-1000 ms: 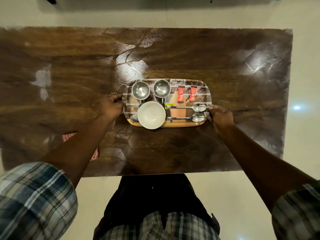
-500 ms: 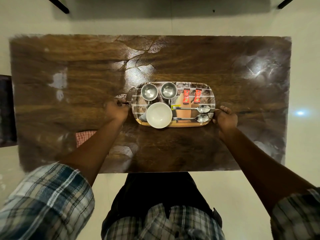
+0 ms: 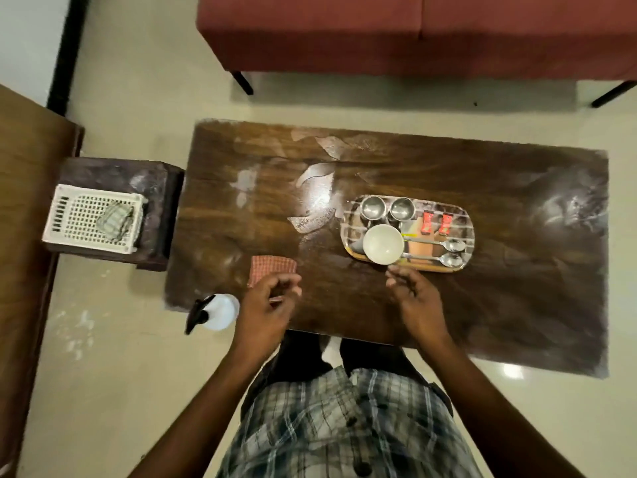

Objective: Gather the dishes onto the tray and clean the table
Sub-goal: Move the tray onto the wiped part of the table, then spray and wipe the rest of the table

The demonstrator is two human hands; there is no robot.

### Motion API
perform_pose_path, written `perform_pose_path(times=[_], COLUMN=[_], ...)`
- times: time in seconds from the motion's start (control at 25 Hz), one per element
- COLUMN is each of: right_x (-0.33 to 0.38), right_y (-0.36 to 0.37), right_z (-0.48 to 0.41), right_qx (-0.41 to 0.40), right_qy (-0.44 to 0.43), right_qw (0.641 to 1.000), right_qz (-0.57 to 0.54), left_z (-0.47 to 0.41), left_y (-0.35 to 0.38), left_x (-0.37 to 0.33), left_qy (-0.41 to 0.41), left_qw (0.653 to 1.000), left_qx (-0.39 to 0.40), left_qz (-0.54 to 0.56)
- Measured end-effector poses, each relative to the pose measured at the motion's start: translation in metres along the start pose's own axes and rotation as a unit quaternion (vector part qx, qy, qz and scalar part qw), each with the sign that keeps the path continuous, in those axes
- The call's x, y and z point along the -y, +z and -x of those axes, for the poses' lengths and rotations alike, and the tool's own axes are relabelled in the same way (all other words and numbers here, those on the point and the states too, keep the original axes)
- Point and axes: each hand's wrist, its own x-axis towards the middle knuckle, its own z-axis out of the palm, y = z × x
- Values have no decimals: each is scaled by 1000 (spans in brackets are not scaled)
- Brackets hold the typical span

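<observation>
Both hands are off the loaded tray [image 3: 460, 219] now, which sits right of centre on the table [image 3: 499, 312], with the right hand [image 3: 417, 301] slack and empty just short of it and the left hand [image 3: 267, 305] curling over the checked cloth [image 3: 272, 267], grip unclear, so wiping looks next.

Head camera, downward over table [image 3: 448, 174]

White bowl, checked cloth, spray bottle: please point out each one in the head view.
white bowl [image 3: 383, 243]: head view, middle of its inside.
checked cloth [image 3: 273, 268]: head view, its uncovered far half.
spray bottle [image 3: 222, 312]: head view, its white body.
</observation>
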Motion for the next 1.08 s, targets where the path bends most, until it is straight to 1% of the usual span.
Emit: perform_pose_path(times=[0.12,0.2,0.32,0.4,0.48,0.52,0.56,0.6,0.68,0.76,0.84,0.88,0.96,1.0,1.04,1.08], right_x=[3,-2,-20,-39,-53,-58,-65,-70,-77,-78,-87,-93,-106,-115,-124,-135], right_y=[48,80,124,149,175,187,198,208,231,247,265,274,287,290,291,292], right_z=[35,49,74,92,108,109,108,106,94,79,52,33,-2,-18,-28,-41], right_qx=[81,106,86,51,36,29,25,22,24,44,69,79,113,127,135,135], right_qy=[-34,-48,-61,-60,-62,-64,-64,-69,-92,-96,-102,-116,-142,-160,-178,-200], right_qw=[993,986,977,975,973,970,968,966,962,952,924,904,850,822,795,774], right_qz=[79,119,184,206,221,233,241,247,256,288,362,405,494,531,564,586], left_z=[20,25,24,18,10,2,-7,-16,-39,-57,-77,-90,-107,-112,-114,-120], left_y=[-61,-111,-192,-239,-273,-282,-286,-285,-275,-251,-217,-198,-164,-151,-141,-133], left_x=[20,44,97,141,191,217,239,257,281,280,282,282,282,283,283,284], left_qy=[-1,15,64,80,91,92,84,81,105,127,150,167,187,205,211,202], left_qw=[999,994,979,975,974,973,970,965,947,933,940,943,949,953,960,969], left_qx=[-51,-108,-189,-195,-156,-115,-58,6,116,173,197,198,196,179,147,110], left_qz=[11,15,-27,-67,-134,-176,-218,-250,-282,-288,-235,-209,-159,-134,-114,-95])
